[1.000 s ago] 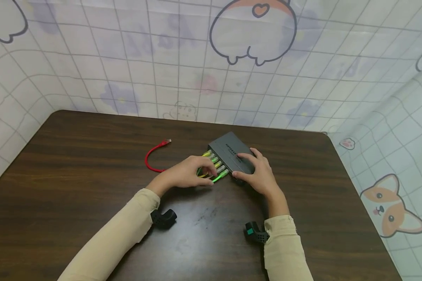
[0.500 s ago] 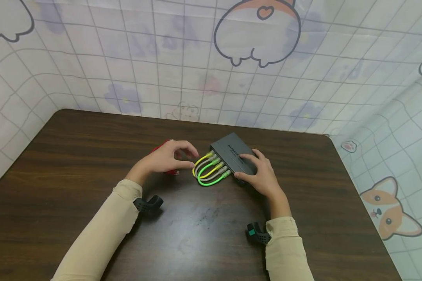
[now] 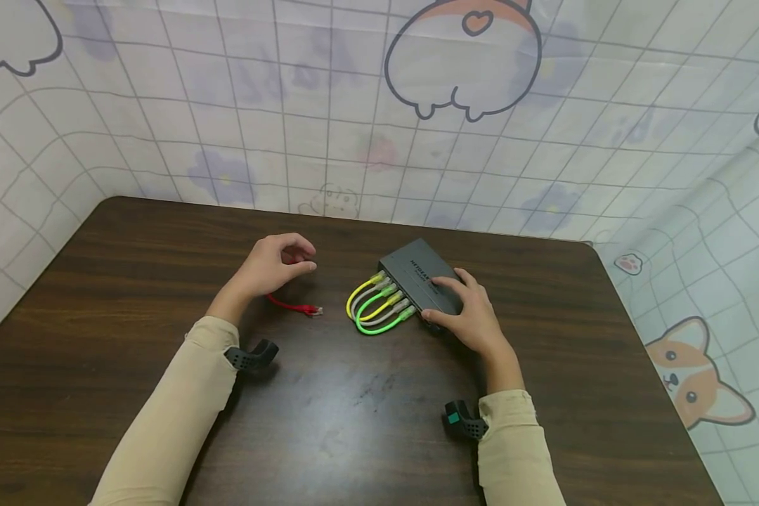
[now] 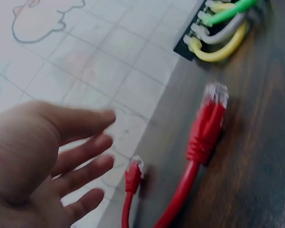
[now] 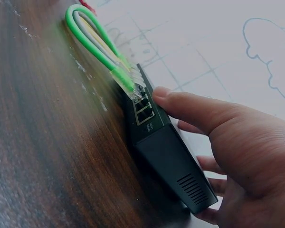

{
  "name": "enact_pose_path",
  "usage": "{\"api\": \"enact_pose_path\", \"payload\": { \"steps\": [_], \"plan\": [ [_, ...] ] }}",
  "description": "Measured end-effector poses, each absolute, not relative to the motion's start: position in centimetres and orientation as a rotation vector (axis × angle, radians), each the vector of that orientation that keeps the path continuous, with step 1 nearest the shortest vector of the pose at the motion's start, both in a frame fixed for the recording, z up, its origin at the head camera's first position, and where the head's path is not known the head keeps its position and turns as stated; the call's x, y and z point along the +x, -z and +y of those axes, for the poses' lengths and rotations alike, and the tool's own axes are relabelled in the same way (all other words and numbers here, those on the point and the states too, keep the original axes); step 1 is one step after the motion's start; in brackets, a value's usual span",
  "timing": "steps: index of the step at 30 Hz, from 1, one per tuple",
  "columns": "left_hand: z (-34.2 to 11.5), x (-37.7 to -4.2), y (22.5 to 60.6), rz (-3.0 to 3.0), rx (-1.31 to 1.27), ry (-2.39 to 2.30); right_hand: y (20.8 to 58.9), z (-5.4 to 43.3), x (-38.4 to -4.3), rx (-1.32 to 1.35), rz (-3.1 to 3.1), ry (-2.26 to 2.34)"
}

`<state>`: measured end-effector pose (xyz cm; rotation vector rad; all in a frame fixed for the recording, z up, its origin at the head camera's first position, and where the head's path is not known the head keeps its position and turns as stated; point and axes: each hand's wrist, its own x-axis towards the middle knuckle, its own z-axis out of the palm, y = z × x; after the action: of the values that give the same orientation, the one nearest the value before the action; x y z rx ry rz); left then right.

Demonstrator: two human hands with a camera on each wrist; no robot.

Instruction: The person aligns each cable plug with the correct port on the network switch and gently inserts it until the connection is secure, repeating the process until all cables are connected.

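A dark grey Netgear network switch lies on the table, turned at an angle. Short yellow, grey and green patch cables loop between ports on its front. My right hand holds the switch near its right end, thumb at the port-side edge, fingers across the top and far side. Left of the switch, a red patch cable lies loose. My left hand hovers over it with relaxed, parted fingers and covers part of it. Both red plugs show in the left wrist view, apart from the fingers.
The dark wooden table has its back edge just behind the switch. A patterned curtain hangs behind and along the sides. Each wrist wears a black camera mount.
My left hand has moved left from the looped cables to the red cable, which has shifted so one plug now points right nearer the front. The right hand stays on the switch.
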<state>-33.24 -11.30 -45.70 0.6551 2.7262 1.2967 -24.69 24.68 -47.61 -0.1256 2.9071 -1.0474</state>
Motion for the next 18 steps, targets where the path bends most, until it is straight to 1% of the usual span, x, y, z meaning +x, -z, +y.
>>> {"api": "enact_pose_path", "payload": {
  "steps": [5, 9, 13, 18],
  "plan": [
    [-11.8, -33.6, 46.5, 2.865, 0.454, -1.263, 47.6, 24.7, -24.7, -0.129, 2.912, 1.039],
    [-12.1, -33.9, 47.0, 2.898, 0.36, -1.183, 47.6, 24.7, -24.7, -0.131, 2.914, 1.042],
    [-12.2, -34.2, 47.5, 2.889, 0.33, -1.126, 47.6, 24.7, -24.6, -0.132, 2.911, 1.047],
    [-11.9, -34.3, 48.0, 2.885, 0.353, -1.107, 47.6, 24.7, -24.6, -0.135, 2.91, 1.052]
  ]
}}
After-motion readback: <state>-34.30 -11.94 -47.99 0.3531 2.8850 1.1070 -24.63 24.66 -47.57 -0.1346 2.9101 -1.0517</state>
